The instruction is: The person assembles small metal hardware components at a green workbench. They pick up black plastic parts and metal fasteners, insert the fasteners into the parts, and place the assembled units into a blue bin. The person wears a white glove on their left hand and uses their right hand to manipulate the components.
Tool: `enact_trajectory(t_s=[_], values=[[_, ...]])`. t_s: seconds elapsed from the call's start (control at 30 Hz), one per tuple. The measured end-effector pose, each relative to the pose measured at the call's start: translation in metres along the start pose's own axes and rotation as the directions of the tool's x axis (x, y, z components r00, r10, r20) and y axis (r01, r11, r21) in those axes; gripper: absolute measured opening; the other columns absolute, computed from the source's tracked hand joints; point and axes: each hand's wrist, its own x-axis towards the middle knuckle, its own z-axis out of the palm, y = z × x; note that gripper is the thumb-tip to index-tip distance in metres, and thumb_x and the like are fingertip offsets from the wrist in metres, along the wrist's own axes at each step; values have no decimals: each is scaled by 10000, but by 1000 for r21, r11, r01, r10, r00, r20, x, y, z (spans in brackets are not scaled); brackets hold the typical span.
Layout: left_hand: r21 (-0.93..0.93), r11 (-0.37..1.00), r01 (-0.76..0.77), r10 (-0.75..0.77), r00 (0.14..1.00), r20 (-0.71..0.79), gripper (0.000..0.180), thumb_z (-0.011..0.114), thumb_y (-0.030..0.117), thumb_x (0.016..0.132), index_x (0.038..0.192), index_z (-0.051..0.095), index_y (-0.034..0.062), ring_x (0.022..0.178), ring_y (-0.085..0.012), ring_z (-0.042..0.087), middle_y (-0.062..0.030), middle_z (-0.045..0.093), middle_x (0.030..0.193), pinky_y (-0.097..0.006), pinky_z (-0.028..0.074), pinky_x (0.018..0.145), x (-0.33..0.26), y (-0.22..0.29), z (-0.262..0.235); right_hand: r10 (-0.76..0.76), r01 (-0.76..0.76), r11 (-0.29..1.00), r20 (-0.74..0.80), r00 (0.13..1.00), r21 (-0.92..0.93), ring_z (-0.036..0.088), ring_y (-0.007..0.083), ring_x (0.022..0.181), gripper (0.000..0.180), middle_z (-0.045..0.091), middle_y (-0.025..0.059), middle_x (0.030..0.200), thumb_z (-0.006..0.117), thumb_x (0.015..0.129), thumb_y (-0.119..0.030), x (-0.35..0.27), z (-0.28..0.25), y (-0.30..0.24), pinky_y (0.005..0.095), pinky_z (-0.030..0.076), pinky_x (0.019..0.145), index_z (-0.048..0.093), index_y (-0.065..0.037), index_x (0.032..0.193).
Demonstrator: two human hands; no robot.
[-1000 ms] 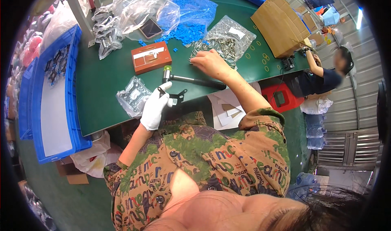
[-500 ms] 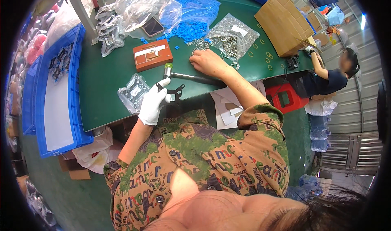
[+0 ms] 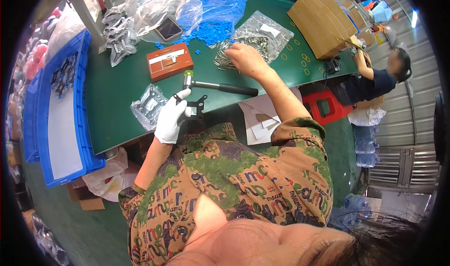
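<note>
My left hand [image 3: 169,120], in a white glove, grips a black metal bracket [image 3: 196,107] with arms that end in small holes, over the table's near edge. Bare, my right hand [image 3: 246,60] is over a heap of small metal pins [image 3: 226,59], its fingers curled together; what they hold, if anything, is hidden. More pins fill a clear plastic bag [image 3: 276,31] beside it. A mallet [image 3: 225,87] with a green-tipped head and black handle lies between my hands. Left of the gloved hand rests a bagged set of black metal parts [image 3: 149,107].
On the green table [image 3: 112,125] stand a red-brown box [image 3: 157,71], a phone [image 3: 169,29], loose blue pieces [image 3: 213,33] and a cardboard box [image 3: 321,24]. A blue crate [image 3: 84,120] borders the left. At right, a co-worker [image 3: 379,83] sits near a red stool [image 3: 328,107].
My right hand has lifted slightly and moved up and right across the pins, its fingers drawn more tightly together. My left hand keeps its hold on the bracket; the whole view has shifted slightly.
</note>
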Motion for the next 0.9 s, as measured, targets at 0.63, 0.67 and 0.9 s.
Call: enact_trajectory(t_s=[0.63, 0.67, 0.9], values=[[53, 998, 41, -41, 999, -16, 441, 486, 139, 1077, 1489, 473, -21, 833, -72, 597, -8, 629, 919, -232, 503, 789, -5, 8, -1, 36, -35, 992, 0, 999, 124, 665, 326, 986, 212, 679, 98, 1034, 661, 911, -58, -39, -10, -10, 440, 542, 875, 739, -96, 1104], [65, 997, 53, -51, 998, -26, 441, 487, 137, 1077, 1488, 473, -21, 833, -69, 598, -10, 634, 921, -229, 502, 787, -6, 12, 2, 52, -52, 991, 8, 999, 124, 667, 327, 971, 192, 678, 96, 1014, 669, 919, -75, -41, -11, -11, 440, 543, 862, 739, -95, 1096], [70, 995, 65, -63, 997, -34, 437, 490, 141, 1077, 1484, 478, -16, 833, -67, 603, -9, 648, 925, -223, 499, 783, -7, 12, 2, -59, 58, 997, 20, 998, 44, 662, 323, 938, 161, 658, 87, 960, 699, 927, -164, -37, -2, -31, 446, 530, 817, 738, -108, 1072]])
